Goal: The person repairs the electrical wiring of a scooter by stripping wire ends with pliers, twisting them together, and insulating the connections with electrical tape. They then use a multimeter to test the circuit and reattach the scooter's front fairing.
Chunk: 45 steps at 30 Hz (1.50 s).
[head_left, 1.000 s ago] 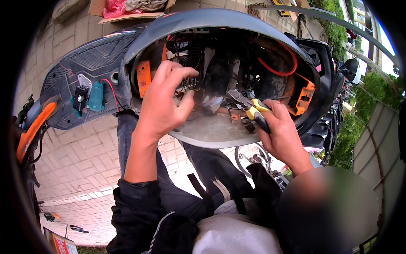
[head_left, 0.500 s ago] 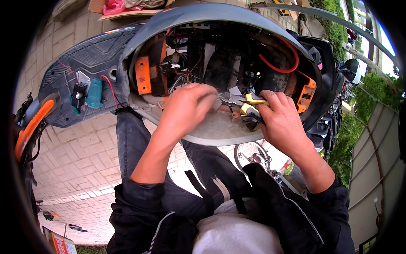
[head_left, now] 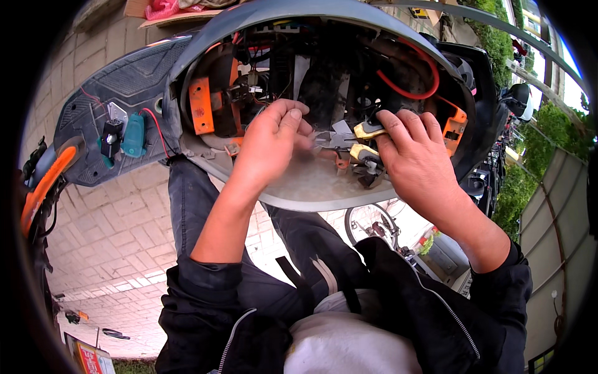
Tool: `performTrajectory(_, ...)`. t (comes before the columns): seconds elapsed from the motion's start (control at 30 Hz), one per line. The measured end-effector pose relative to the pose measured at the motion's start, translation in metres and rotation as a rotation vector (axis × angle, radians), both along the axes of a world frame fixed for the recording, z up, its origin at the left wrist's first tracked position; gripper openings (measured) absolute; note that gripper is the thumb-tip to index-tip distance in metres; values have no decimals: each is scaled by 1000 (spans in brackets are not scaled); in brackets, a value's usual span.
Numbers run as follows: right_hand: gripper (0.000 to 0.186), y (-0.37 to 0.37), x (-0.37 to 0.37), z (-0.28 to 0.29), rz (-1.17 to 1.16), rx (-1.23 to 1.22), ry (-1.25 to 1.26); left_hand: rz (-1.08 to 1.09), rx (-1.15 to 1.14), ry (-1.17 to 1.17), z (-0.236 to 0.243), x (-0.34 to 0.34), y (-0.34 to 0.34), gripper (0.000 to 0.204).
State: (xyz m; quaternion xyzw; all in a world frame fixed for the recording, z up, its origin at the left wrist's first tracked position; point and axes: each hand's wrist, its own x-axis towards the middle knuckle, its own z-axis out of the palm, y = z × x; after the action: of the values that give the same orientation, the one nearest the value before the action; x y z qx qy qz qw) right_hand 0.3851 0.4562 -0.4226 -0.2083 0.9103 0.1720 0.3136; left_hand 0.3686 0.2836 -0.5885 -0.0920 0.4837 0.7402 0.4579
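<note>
My left hand [head_left: 269, 142] is closed, fingertips pinched in front of the wiring [head_left: 255, 87] inside the scooter's open body [head_left: 296, 201]; what it holds, if anything, is too blurred and hidden to make out. In my right hand [head_left: 416, 159] are yellow-and-black pliers [head_left: 364, 151], tilted with the jaws toward my left hand. Orange brackets [head_left: 200, 107] flank the cavity, and a thick red cable [head_left: 421, 87] loops at its upper right. Small loose metal pieces lie around the pliers, their shapes unclear.
On the footboard [head_left: 143, 75] at left sit a teal part [head_left: 133, 136] and a black part [head_left: 111, 138]. A cardboard box [head_left: 154, 19] with pink wrapping lies beyond. Brick paving [head_left: 106, 237], a bicycle wheel [head_left: 358, 227], parked vehicles and greenery surround the scooter.
My left hand went from spread fingers to a pinch and has just risen slightly. My right hand has moved upward with the pliers. The scooter appears a little higher in view.
</note>
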Motion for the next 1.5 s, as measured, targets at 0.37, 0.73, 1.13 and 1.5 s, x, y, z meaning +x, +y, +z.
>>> performTrajectory(0.37, 23, -7, -8, -4, 160, 17, -25, -5, -60, -36, 1, -1, -1, 27)
performTrajectory(0.73, 24, -8, -11, -8, 224, -41, 7, 1, -49, -65, 3, -2, 0, 27)
performTrajectory(1.13, 27, 5, 3, 2, -873, -453, -452, -212, 11, 61, 4, 0, -1, 22)
performTrajectory(1.5, 31, 2, 26, -6, -834, -526, -232, -45, 52, -136, 12, -1, 4, 14)
